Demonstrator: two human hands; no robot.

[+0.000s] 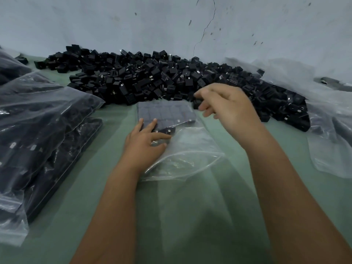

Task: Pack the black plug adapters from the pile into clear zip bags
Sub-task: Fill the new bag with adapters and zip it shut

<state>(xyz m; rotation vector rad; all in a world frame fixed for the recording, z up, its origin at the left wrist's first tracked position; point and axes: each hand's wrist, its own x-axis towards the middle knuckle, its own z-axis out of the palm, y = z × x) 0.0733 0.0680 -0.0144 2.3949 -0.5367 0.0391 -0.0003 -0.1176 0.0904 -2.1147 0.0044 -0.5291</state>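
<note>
A big pile of black plug adapters (152,77) lies along the wall at the back of the green table. In front of it a clear zip bag (182,149) lies flat, its far half filled with neat rows of adapters (165,111), its near mouth gaping. My left hand (144,143) rests on the bag with straight fingers, touching the packed rows. My right hand (224,105) hovers at the near edge of the pile with fingers loosely curled; a black adapter (197,103) sits right at its fingertips, and I cannot tell whether the hand holds it.
Filled clear bags (38,130) of adapters are stacked at the left. Loose clear plastic (327,130) lies at the right, under and beside the pile. A cracked white wall (190,25) stands behind. Green table surface (190,216) spreads between my forearms.
</note>
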